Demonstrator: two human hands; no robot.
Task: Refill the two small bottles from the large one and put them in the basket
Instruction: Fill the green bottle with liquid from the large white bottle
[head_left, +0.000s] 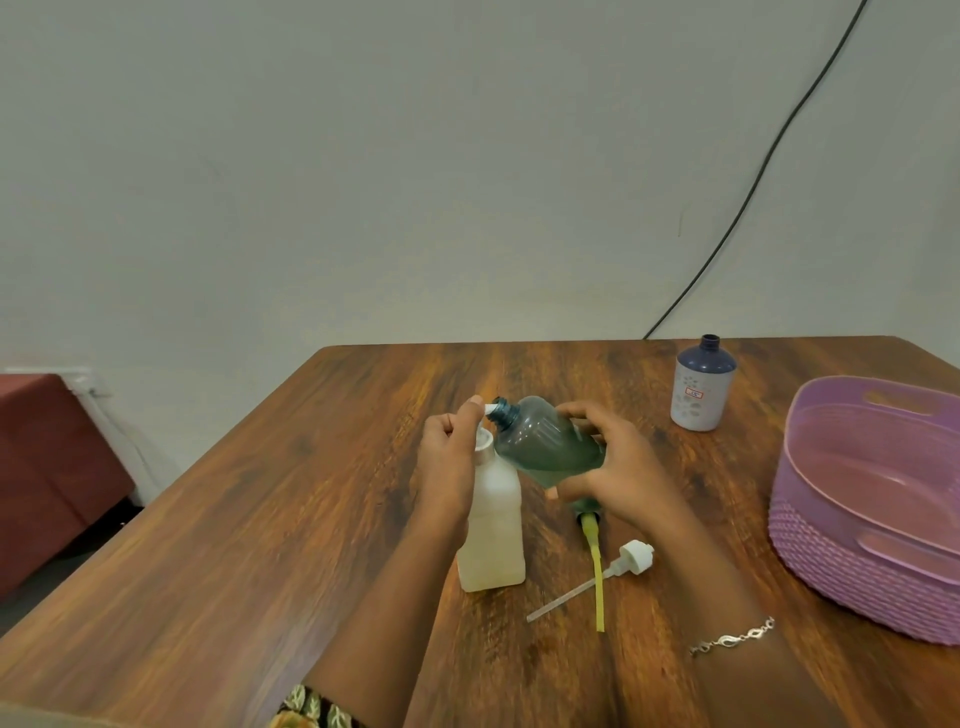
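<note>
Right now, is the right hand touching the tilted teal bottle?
Touching. In the head view the right hand curls fingers and thumb round the teal bottle, holding it tilted.

Wooden table (260, 519) against pale wall (363, 156); black cable (769, 156), maroon seat (47, 457)

Soft, even indoor light fills the frame, leaving the wall (363, 156) a flat grey-green and the wooden table (218, 545) with a dull sheen toward its far edge. Shadows are faint, pooled just under the white bottle (493, 540) at centre. Wide-angle distortion stretches the basket (831, 561) at right. Motion blur smears the forearms (395, 623) at the bottom; overall focus is soft.
</note>
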